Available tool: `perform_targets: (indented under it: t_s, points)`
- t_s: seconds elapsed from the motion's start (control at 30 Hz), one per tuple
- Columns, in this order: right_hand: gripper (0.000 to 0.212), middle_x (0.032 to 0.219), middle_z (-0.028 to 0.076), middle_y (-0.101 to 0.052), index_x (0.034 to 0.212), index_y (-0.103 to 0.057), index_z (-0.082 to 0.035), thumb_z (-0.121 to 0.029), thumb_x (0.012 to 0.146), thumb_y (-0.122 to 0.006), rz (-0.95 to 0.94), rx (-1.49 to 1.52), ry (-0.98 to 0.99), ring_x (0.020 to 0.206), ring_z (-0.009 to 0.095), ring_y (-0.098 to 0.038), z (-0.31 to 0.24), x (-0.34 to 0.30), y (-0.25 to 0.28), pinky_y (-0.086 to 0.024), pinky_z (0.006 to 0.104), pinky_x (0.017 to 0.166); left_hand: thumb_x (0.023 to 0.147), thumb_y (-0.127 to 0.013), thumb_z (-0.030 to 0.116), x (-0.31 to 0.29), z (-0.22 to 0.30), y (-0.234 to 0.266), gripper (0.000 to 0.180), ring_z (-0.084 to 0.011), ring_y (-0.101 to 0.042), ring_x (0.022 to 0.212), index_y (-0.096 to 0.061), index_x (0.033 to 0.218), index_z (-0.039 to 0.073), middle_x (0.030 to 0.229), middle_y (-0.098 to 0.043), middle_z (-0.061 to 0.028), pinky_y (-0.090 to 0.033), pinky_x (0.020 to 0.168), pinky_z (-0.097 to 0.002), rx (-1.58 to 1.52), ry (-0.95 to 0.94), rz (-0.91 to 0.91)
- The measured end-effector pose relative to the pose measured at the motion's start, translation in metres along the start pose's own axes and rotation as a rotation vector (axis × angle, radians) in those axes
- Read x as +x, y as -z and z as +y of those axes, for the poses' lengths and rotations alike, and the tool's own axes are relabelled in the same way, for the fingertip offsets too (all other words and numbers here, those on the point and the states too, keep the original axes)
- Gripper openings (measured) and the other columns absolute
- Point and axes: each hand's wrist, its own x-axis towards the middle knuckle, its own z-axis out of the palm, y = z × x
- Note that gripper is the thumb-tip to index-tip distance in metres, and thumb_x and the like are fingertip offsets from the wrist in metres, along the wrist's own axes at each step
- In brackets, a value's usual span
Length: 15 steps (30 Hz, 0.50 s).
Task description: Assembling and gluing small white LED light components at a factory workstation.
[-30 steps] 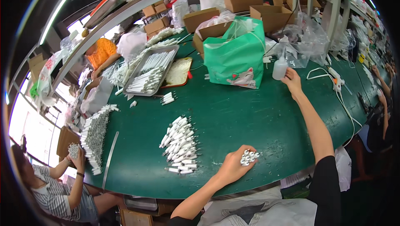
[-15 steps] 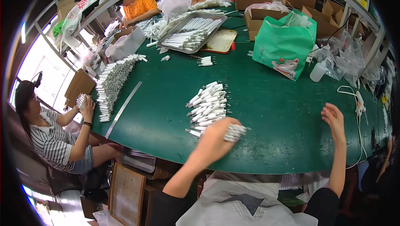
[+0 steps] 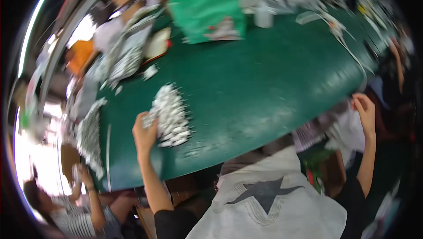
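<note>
A heap of short white tubes with metal ends (image 3: 172, 115) lies on the green table (image 3: 246, 89), left of the middle. My left hand (image 3: 144, 137) is at the heap's left side, its fingers closed round a small bundle of the same tubes (image 3: 150, 119). Blur hides how many tubes are in it. Far to the right, my right hand (image 3: 365, 112) is raised by the table's edge. Its fingers are loosely bent and apart, and nothing shows between them.
A larger pile of tubes (image 3: 90, 135) and a metal ruler (image 3: 108, 151) lie at left, near a co-worker in stripes (image 3: 79, 217). Farther back are a tray of tubes (image 3: 130, 60), a green bag (image 3: 207, 12), a white bottle (image 3: 263, 16) and a white cable (image 3: 348, 47).
The view has turned right, so the table appears shifted left. My left hand has gone from the heap's near right side to its left with the bundle. My right hand is now at the table's edge.
</note>
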Motion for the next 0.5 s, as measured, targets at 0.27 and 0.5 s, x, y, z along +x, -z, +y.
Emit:
perform_targets:
  t_s: [0.27, 0.5]
  points:
    - [0.017, 0.078, 0.004, -0.060, 0.095, -0.058, 0.000, -0.012, 0.084, -0.054, 0.193, -0.073, -0.213, 0.069, 0.008, -0.054, 0.043, -0.077, 0.086, -0.042, 0.0204, 0.062, 0.080, -0.060, 0.014, 0.001, -0.024, 0.007, 0.033, -0.0203, -0.048, 0.095, -0.050, 0.106, -0.003, 0.103, -0.053, -0.0126, -0.034, 0.089, -0.0297, -0.028, -0.071, -0.007]
    - [0.017, 0.080, 0.005, -0.060, 0.097, -0.058, -0.001, -0.013, 0.084, -0.054, 0.280, -0.021, -0.355, 0.070, 0.009, -0.056, 0.099, -0.122, 0.106, -0.044, 0.0223, 0.061, 0.088, -0.052, 0.022, -0.004, -0.023, -0.004, 0.038, -0.0194, -0.049, 0.098, -0.045, 0.116, -0.002, 0.110, -0.052, -0.0123, -0.038, 0.086, -0.0294, -0.076, 0.019, -0.028]
